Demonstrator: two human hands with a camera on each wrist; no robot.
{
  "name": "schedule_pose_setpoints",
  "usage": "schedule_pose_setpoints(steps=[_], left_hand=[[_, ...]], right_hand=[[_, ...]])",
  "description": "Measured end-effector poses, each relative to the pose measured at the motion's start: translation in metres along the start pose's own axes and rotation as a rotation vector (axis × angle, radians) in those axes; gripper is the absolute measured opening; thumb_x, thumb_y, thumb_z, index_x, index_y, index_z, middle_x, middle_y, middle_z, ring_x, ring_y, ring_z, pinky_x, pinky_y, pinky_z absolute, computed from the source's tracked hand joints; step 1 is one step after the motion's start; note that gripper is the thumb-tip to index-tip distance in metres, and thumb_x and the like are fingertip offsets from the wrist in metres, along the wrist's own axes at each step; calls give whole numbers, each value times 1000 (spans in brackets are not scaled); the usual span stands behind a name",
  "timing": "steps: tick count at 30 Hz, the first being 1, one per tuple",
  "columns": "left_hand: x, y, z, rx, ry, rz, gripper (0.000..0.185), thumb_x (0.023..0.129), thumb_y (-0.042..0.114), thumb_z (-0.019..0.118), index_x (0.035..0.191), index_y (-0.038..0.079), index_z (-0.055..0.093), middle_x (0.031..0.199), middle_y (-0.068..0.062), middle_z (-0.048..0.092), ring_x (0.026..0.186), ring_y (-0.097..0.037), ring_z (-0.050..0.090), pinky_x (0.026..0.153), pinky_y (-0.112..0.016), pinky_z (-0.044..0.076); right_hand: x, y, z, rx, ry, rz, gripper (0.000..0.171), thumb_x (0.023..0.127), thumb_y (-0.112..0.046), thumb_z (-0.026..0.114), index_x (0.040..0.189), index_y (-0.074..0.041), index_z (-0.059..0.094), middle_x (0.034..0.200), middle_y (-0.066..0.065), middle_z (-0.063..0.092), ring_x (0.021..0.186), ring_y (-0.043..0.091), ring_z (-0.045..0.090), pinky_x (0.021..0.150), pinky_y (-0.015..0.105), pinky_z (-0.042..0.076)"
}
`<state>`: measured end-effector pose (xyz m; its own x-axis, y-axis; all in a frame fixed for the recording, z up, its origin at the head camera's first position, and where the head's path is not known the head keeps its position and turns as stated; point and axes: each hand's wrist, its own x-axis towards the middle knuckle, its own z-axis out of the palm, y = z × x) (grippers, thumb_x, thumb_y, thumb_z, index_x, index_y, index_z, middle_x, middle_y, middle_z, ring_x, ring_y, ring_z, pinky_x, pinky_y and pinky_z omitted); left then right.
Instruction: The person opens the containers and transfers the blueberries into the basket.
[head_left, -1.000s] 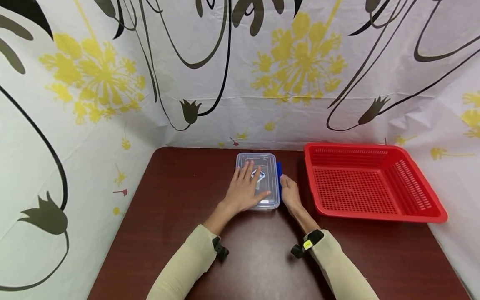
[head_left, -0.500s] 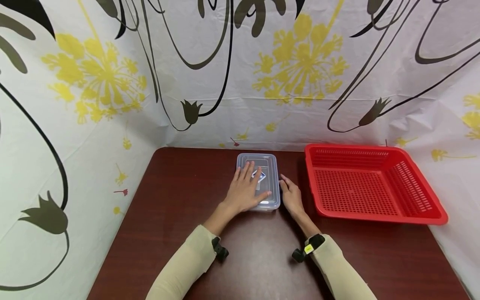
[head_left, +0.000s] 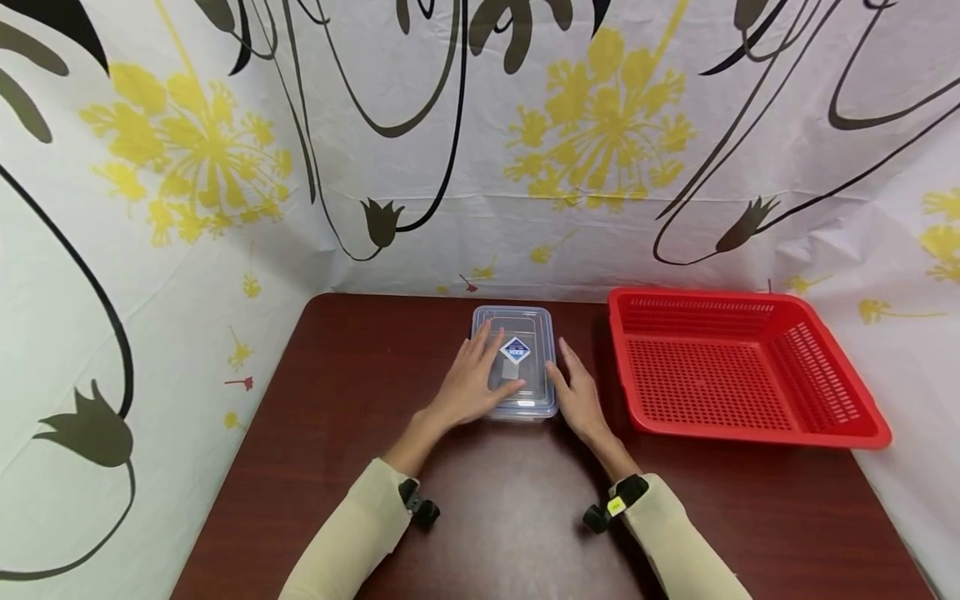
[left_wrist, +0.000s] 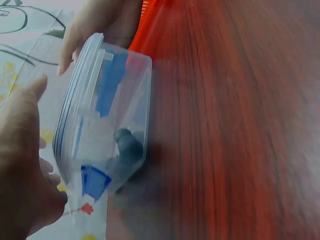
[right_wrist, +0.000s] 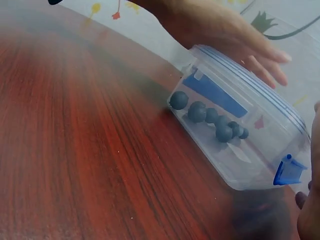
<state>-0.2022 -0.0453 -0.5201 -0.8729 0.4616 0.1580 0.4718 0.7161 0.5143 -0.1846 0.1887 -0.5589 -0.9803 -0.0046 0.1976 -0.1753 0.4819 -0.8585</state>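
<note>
Nearest, at 7 and 5 o'clock, a left sleeve (head_left: 348, 533) and a right sleeve (head_left: 678, 537) of smooth pale cream fabric cross the glossy red-brown, wood-grained worktop (head_left: 352, 400), each with a small black wrist camera, the left camera (head_left: 426, 514) and the right camera (head_left: 597, 518).

Beyond them, at 12 o'clock, lies the container (head_left: 529, 383), a rounded rectangular box of clear plastic. Its ridged lid is on and bears a blue-and-white diamond sticker (head_left: 515, 349). The wrist views show a glossy blue latch (right_wrist: 290, 171) on one end, a longer blue strip (right_wrist: 215, 95) along a side, and several dark, smooth balls (right_wrist: 223, 131) on the box's floor.

From the container's middle, the left hand (head_left: 467, 383) sits at 8 o'clock, fingers nearly straight and apart, reaching over the lid; it grips nothing, and whether it touches the plastic I cannot tell. The right hand (head_left: 577, 396) sits at 4 o'clock, thumb and fingers extended and parted beside the long edge; it too has hold of nothing, and contact is unclear.

At 3 o'clock from the container stands a red basket (head_left: 624, 367) of perforated plastic, shallow and rectangular. Farthest, at 12 o'clock, a creased white sheet (head_left: 480, 167) hangs, printed with yellow flowers and dark curling stems.
</note>
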Motion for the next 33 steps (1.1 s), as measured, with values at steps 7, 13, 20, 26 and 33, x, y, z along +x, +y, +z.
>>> schedule_pose_setpoints(steps=[7, 13, 20, 26, 33], left_hand=[[-12, -11, -3, -344, -58, -74, 120, 88, 73, 72, 173, 20, 5, 179, -7, -7, 164, -32, 3, 125, -65, 22], [-20, -15, -3, -432, -75, -79, 129, 81, 43, 92, 172, 13, 7, 178, -12, -13, 164, -37, 3, 126, -63, 22], [-25, -21, -4, -441, -67, -49, 133, 74, 23, 100, 169, 1, 9, 175, -23, -10, 162, -42, 7, 127, -57, 23], [-27, -25, -2, -408, -61, -38, 133, 72, 25, 100, 168, -2, 11, 175, -27, -5, 160, -44, 14, 126, -56, 27], [-30, -23, -2, -361, -24, -28, 130, 73, 30, 100, 166, -5, 17, 174, -28, 1, 158, -44, 20, 125, -55, 30]], right_hand=[[-1, -4, -1, -63, -104, -88, 87, 104, -40, 65, 169, -4, 20, 177, 15, 17, 162, 35, 21, 127, 59, 21], [-3, -5, -4, -106, -196, -124, 114, 89, -42, 82, 170, -4, 11, 178, 15, 4, 162, 39, 17, 126, 63, 23], [-5, -1, -8, -92, -234, -192, 131, 75, -34, 97, 169, -1, 12, 175, 26, 6, 160, 41, 19, 127, 51, 26], [-5, 3, -10, -61, -247, -245, 138, 67, -29, 102, 168, 0, 14, 176, 23, 5, 160, 44, 18, 125, 30, 20], [-6, 5, -11, -52, -246, -259, 139, 63, -28, 105, 168, -1, 18, 176, 23, 9, 158, 44, 23, 122, 24, 22]])
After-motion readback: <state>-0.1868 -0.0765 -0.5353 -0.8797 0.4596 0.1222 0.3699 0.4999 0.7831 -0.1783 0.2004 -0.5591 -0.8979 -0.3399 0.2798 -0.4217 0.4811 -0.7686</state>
